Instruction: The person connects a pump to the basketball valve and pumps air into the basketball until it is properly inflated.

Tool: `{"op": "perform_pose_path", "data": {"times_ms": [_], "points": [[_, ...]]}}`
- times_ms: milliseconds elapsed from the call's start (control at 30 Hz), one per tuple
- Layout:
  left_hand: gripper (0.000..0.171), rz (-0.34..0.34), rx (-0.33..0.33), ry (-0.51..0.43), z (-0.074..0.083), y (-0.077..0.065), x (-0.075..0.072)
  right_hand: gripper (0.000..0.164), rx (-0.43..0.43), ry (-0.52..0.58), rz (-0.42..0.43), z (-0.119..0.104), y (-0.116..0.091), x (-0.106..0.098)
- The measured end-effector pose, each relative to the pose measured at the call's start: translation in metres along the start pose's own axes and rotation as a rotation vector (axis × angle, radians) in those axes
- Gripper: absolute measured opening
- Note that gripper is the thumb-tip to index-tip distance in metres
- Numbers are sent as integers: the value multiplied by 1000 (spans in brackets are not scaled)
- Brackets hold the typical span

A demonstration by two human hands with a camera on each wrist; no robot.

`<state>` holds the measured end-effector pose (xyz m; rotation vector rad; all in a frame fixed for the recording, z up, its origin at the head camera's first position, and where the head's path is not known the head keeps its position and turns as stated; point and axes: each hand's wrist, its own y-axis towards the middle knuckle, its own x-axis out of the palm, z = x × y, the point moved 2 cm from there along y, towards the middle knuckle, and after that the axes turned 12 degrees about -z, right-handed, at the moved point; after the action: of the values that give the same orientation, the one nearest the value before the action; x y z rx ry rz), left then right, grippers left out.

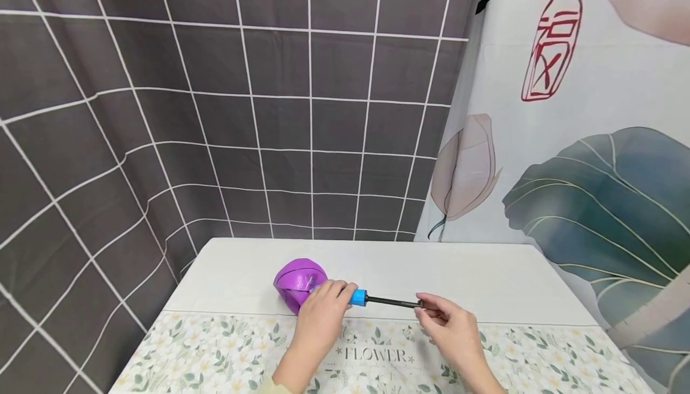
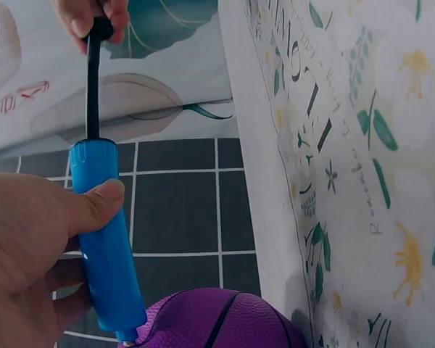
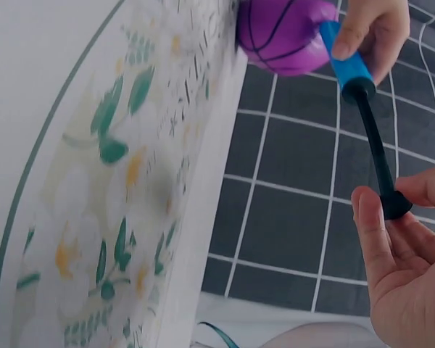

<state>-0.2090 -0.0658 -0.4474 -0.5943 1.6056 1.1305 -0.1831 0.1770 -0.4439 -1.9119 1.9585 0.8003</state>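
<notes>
My left hand (image 1: 321,316) grips the blue barrel of a small hand air pump (image 1: 358,297), thumb along its side in the left wrist view. The pump's black rod is drawn well out of the barrel. At the rod's far end, my right hand (image 1: 453,329) pinches the black knob (image 3: 396,205) with its fingertips. Against the barrel's other end is a purple ball (image 1: 295,277) with black lines, its side sunken in the head view. In the left wrist view the pump's tip (image 2: 127,336) meets the ball, and the ball's lower part runs out of frame.
Under the hands is a white table (image 1: 242,262) covered at the front by a floral cloth (image 1: 215,352) lettered FLOWER. Behind it hangs a dark curtain (image 1: 280,124) with a white grid. To the right is a white curtain (image 1: 501,160) printed with leaves.
</notes>
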Motion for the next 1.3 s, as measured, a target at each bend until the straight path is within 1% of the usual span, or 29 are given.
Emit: {"op": "perform_pose_path", "data": {"times_ms": [100,167,267,333,400,500,600,733,833,1000,1200,1300], "points": [[40,1,5,9,0,0,-1,26,7,11,17,1,-1,-6],[40,2,17,31,1,1,-1,25,2,6,36,1,-2,-7],[42,2,51,86,3,1,-1,24,-25,-19,77,-1,-1,-3],[46,13,82,123,5,1,-1,23,-33,-38,87,-3,-1,2],[49,27,107,151,8,1,0,23,-41,-40,79,-4,-1,9],[51,46,136,171,14,0,3,23,-46,-32,41,-8,-1,21],[48,64,160,176,20,0,5,23,-61,-2,14,-12,0,31],[41,84,180,161,26,1,7,22,-112,19,0,-17,1,40],[39,88,175,141,25,0,7,22,-128,30,-11,-18,1,42],[44,72,150,68,15,0,4,23,-76,62,-46,-18,2,36],[41,60,90,15,-2,-1,2,25,-51,23,-11,-12,2,17],[42,54,73,-6,-7,-2,2,25,-40,6,2,-7,0,5]]}}
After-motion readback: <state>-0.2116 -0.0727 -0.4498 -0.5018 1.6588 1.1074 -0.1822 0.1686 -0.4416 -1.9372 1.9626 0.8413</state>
